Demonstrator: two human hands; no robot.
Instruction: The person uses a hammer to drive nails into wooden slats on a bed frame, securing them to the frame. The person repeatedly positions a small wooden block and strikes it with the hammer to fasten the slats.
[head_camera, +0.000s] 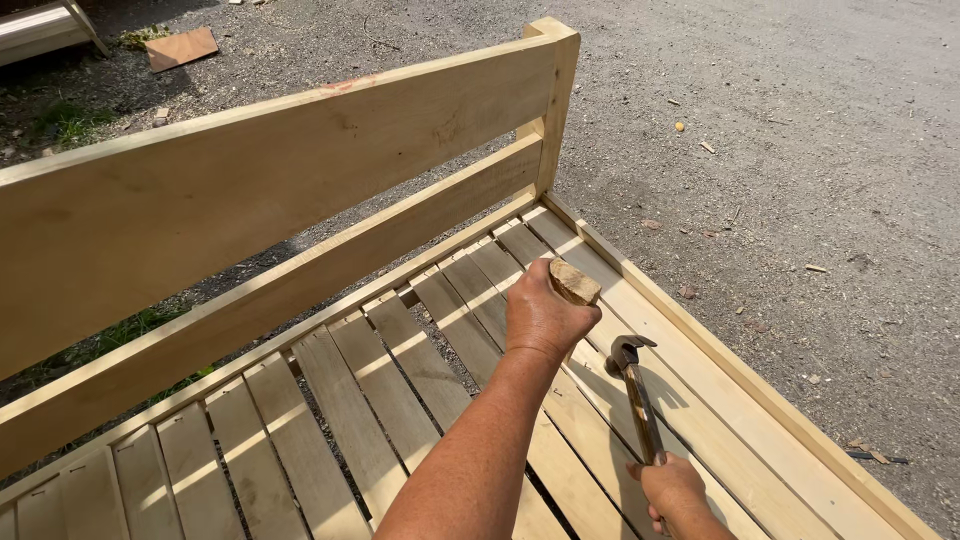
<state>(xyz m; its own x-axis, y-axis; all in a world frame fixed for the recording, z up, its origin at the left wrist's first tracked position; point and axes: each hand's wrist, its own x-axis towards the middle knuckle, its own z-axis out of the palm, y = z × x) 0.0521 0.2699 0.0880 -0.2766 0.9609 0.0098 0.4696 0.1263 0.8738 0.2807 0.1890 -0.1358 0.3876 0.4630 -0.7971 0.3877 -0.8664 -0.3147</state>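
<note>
Gravel yard, slatted bench (380, 400): left hand (545, 318) fingers grip wood block (573, 283); right hand (672, 488) fingers grip hammer (636, 390).

A pale wooden bench (300, 300) stood on gravel ground (800, 150), its slatted seat (380, 400) running below a backrest of two broad boards (250, 170). Beyond the bench's backrest, a flat brown board (182, 47) lay on the ground. Small wood chips (815, 268) lay scattered on the gravel beside the bench's front rail (740, 375).
</note>
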